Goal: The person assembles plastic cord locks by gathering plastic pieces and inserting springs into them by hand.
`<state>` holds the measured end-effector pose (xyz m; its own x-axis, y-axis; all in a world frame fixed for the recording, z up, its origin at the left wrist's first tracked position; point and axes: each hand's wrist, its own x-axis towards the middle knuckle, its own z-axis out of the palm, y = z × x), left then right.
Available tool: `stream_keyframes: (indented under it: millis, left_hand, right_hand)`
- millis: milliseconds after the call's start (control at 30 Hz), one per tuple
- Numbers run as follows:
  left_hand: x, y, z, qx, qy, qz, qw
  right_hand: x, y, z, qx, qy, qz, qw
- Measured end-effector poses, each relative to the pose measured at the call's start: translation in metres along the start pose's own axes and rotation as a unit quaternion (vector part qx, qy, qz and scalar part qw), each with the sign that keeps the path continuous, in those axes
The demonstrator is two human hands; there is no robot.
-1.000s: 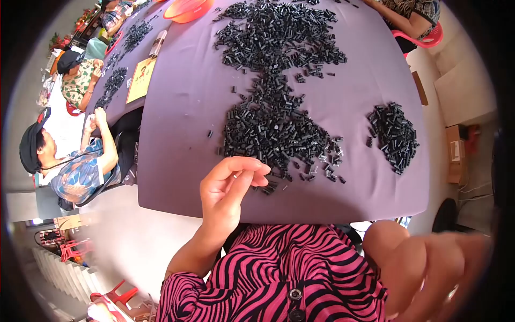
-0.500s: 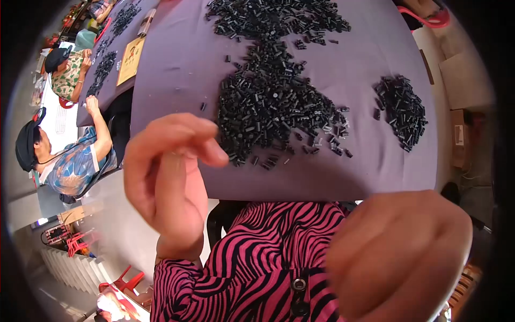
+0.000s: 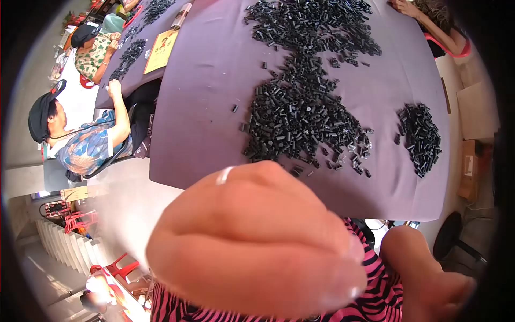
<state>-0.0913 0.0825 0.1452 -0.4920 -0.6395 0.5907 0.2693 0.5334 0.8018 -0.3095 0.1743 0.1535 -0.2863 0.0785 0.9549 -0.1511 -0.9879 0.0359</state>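
My left hand (image 3: 247, 236) looms large and close to the camera, in front of my lap and the table's near edge. Its fingers are curled in and pressed to the thumb; anything between them is hidden. A pale band shows on its upper edge. At the lower right is my right hand (image 3: 434, 279), beside my pink and black striped clothing (image 3: 383, 273); its fingers are blurred and partly cut off. Just beyond my left hand, a big heap of small black cylindrical pieces (image 3: 300, 118) covers the purple cloth (image 3: 198, 96). Several tiny pale bits lie at its right edge.
A smaller pile of black pieces (image 3: 421, 139) is on the right. A yellow printed sheet (image 3: 161, 51) lies at the left, near two seated people in dark caps. Another person's arm (image 3: 429, 24) rests at the far right corner. A cardboard box (image 3: 469, 169) stands right of the table.
My left hand has come up toward the camera and rightward, its fingers now closed. My right hand has dropped lower and farther right. The view has shifted, so the table appears farther right.
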Motion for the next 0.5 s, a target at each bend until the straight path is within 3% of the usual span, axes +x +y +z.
stream_keyframes:
  millis: [133,333,500]
  left_hand:
    - [0.004,-0.024,-0.001,0.006,-0.012,0.045,0.999]
    - [-0.008,-0.042,-0.007,0.040,0.009,0.041,0.998]
    - [-0.016,-0.045,-0.012,0.046,0.026,-0.016,0.998]
  right_hand:
    - [0.008,-0.002,0.001,-0.141,-0.010,-0.108,0.984]
    - [0.015,0.004,0.006,-0.196,0.043,-0.177,0.963]
    - [0.023,-0.023,0.000,0.026,-0.047,-0.007,0.999]
